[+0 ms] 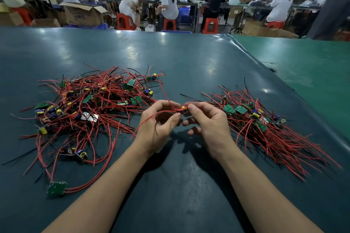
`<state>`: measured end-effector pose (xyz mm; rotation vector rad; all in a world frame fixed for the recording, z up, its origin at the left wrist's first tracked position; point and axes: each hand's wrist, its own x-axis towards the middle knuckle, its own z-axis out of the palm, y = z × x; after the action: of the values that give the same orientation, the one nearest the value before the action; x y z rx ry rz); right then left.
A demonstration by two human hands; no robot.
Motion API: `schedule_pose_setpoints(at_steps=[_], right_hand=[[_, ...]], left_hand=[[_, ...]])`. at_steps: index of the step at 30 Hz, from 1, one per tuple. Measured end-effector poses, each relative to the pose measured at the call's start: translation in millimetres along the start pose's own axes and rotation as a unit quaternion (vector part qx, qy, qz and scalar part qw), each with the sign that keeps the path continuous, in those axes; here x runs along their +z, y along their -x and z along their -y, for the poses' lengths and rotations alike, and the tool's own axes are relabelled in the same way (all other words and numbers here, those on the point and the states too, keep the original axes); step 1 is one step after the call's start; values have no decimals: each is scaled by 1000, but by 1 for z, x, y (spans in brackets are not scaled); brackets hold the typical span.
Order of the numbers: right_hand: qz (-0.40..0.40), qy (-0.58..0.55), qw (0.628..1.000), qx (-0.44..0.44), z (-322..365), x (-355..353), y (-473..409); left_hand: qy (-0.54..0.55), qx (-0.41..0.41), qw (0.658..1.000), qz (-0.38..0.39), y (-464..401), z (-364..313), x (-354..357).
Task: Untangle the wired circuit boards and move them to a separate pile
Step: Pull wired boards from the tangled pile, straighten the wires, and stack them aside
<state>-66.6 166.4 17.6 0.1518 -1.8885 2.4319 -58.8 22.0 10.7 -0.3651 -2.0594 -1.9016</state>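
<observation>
Both hands are up just above the dark green table (189, 58), btwn the two heaps. The left hand (161, 119) has its fingers curled, pinching the red wires (151, 117) of one small circuit board (183, 108). One wire loops out to the left and down past the wrist, another runs up toward the big heap. The right hand (206, 119) pinches that same board w/ thumb and index finger; lower fingers are loosely curled underneath. The board is mostly hidden btwn the fingertips, only a yellow component and a bit of red show, so can't tell which way up it sits.

The tangled pile (85, 108) is on the left: lots of green boards w/ yellow and blue parts, red and black wires every which way. One stray board (56, 188) lies near the table's front edge, its red wires leading back to that heap. The sorted pile (265, 125) is on the right, just beside the right hand, wires mostly fanned toward the lower right.

Background: ppl on red stools (210, 25) at long benches, cardboard boxes (83, 14) on the floor.
</observation>
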Motion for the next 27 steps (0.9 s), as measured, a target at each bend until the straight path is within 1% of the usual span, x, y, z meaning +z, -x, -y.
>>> schedule_pose_setpoints(at_steps=[3, 5, 10, 14, 19, 23, 25, 27], right_hand=[[37, 26, 999, 12, -1, 1, 2], [53, 52, 997, 5, -3, 3, 4], [5, 101, 994, -28, -5, 0, 2], [17, 151, 987, -58, -5, -1, 2], [-29, 226, 967, -117, -5, -4, 3], [-63, 199, 973, -94, -6, -2, 3], [-70, 141, 986, -57, -4, -1, 2], [-68, 62, 996, -17, -2, 0, 1]], left_hand=[[-5, -23, 1000, -20, -2, 0, 1], [1, -30, 999, -25, -3, 1, 0], [-13, -24, 999, -17, -2, 3, 0], [36, -39, 998, -20, -3, 4, 0], [34, -37, 999, -21, -5, 4, 0], [37, -42, 998, -22, -6, 5, -2], [62, -52, 996, -33, -7, 5, -3], [118, -71, 989, -51, -7, 6, -4]])
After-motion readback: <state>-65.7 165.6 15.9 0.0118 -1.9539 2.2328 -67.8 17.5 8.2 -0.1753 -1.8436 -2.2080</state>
